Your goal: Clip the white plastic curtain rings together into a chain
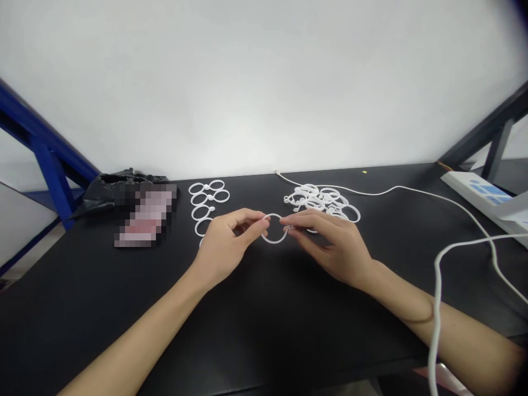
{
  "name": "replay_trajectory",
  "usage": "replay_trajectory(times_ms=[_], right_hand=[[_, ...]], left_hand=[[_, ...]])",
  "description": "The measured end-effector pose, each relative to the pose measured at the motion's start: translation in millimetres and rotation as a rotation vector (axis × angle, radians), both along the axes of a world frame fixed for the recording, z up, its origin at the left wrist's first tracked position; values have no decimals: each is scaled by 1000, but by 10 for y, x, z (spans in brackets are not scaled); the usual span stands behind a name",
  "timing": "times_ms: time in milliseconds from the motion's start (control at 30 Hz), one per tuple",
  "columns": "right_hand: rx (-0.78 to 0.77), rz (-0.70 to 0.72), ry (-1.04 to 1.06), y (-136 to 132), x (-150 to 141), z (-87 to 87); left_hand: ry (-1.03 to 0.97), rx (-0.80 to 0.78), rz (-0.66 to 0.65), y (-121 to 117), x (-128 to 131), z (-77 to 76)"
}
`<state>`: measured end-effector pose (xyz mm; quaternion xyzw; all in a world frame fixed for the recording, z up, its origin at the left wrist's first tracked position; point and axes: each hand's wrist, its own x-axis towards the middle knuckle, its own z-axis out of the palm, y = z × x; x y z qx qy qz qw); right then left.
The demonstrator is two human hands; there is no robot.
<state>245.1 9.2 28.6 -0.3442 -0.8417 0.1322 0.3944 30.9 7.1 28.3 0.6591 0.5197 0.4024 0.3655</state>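
A thin white ring (274,242) is held upright above the black table, between both hands. My left hand (231,239) pinches its left side between thumb and fingers. On the right side, my right hand (330,242) grips the ring where a small white knob partly shows at the fingertips. Behind my left hand lies a column of white rings (201,213), some joined side by side in pairs; the lowest are partly hidden by that hand. A tangled pile of similar white rings (315,199) sits just behind my right hand.
At the left stand a black plastic bag (119,181) and a blurred pinkish item (150,212). A white cable (388,191) runs across the right side of the black table (256,330), with another loop over my right forearm. A white box with blue patches (490,192) is far right.
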Motion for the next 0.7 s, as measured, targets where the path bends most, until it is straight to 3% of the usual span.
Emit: replay_trajectory(times_ms=[67, 133, 267, 333, 433, 600, 700], right_hand=[[7, -15, 13, -4, -9, 13], [-12, -47, 7, -8, -14, 24], [-56, -63, -27, -18, -1, 24], [-66, -47, -24, -21, 2, 12], [-141, -77, 47, -21, -31, -13], [-500, -57, 393, -10, -185, -31], [-576, -39, 423, 46, -282, 5]], left_hand=[[34, 3, 6, -13, 16, -10], [122, 104, 28, -30, 32, -35], [345, 520, 20, -48, 51, -89], [414, 645, -19, -44, 49, -101], [460, 678, -49, -31, 37, -108], [472, 632, -90, -15, 39, -143], [518, 656, -99, 21, 2, -150]])
